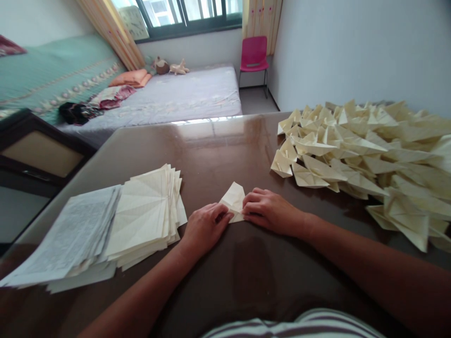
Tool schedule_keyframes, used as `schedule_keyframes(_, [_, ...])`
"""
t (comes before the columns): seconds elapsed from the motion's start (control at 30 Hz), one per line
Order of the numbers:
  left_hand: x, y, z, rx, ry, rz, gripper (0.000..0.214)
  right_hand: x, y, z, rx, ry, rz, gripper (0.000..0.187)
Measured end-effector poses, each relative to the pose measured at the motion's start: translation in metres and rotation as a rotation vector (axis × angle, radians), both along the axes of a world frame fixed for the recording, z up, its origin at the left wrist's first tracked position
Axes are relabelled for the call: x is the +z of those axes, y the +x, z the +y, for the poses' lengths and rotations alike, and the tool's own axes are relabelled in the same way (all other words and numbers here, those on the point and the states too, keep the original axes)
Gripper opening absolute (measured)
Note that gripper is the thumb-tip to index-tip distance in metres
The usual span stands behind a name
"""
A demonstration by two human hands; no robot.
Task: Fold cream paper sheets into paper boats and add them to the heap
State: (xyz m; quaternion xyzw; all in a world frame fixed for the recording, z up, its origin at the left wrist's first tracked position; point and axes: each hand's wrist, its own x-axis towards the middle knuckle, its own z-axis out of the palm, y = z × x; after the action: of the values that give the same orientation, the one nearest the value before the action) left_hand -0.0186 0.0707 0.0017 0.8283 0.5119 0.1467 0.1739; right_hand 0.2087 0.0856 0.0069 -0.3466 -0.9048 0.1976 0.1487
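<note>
A small piece of cream paper (234, 194), partly folded, lies on the brown tabletop in front of me. My left hand (207, 224) pinches its left lower edge between thumb and fingers. On the other side, my right hand (267, 209) has curled fingers pressing on the paper's right edge. Both hands rest low on the table, and their fingertips hide part of the folds. To the left of my left hand sits a stack of creased cream paper sheets (143, 213). Many folded paper boats (338, 145) are heaped to the right, beyond my right hand.
Printed sheets (75, 230) lie at the far left, partly under the cream stack. The glossy brown table (218, 150) reaches toward a bed (197, 89). A pink chair (254, 55) stands by the wall, and a dark cabinet (38, 155) is at the left.
</note>
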Motion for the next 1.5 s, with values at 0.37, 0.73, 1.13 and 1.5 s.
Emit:
schedule_keyframes(0.37, [-0.004,0.002,0.004,0.119,-0.122,-0.062,0.019,-0.007,-0.006,-0.003,-0.124,-0.023,0.003,0.018])
schedule_keyframes(0.73, [-0.006,0.002,0.004,0.012,0.000,-0.025,0.011,-0.005,-0.004,-0.005,-0.088,0.024,-0.005,0.022])
schedule_keyframes(1.13, [-0.004,-0.005,0.007,-0.112,-0.090,-0.141,0.014,-0.012,-0.004,-0.001,-0.138,-0.004,0.080,0.021])
schedule_keyframes(1.5, [-0.001,-0.002,0.009,-0.082,-0.155,-0.135,0.011,-0.006,-0.004,-0.002,-0.112,0.019,0.026,0.020])
